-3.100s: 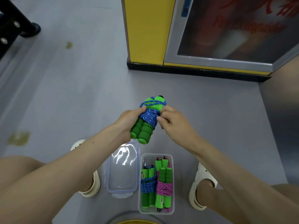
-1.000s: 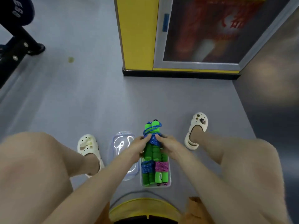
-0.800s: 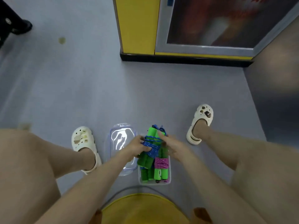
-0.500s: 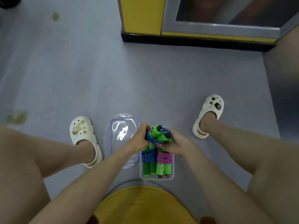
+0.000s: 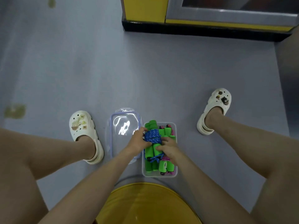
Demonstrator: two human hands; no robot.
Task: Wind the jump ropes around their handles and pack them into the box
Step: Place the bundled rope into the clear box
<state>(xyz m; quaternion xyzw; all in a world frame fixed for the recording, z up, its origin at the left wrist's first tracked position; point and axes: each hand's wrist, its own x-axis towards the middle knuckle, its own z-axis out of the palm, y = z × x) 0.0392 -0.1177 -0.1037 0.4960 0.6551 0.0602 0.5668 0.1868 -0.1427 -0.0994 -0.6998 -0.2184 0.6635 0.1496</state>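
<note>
A clear plastic box [image 5: 175, 173] stands on the grey floor between my feet. A wound jump rope [image 5: 152, 137] with green foam handles and blue cord lies on top of the bundles in the box, over its left side. My left hand [image 5: 137, 140] grips it from the left at the blue winding. My right hand [image 5: 168, 147] holds its green handles from the right. Under it lie another blue-corded bundle [image 5: 149, 166] and a pink-corded bundle [image 5: 166, 165], both with green handles.
The box's clear lid [image 5: 123, 126] lies flat on the floor just left of the box. My white clogs [image 5: 82, 126] [image 5: 216, 107] flank both. A yellow seat edge [image 5: 145, 202] is below the box. A yellow cabinet [image 5: 145, 12] with black base stands far ahead.
Both hands lowered the blue-corded bundle from chest height into the box and laid it flat on top of the bundles there. The camera tilted further down.
</note>
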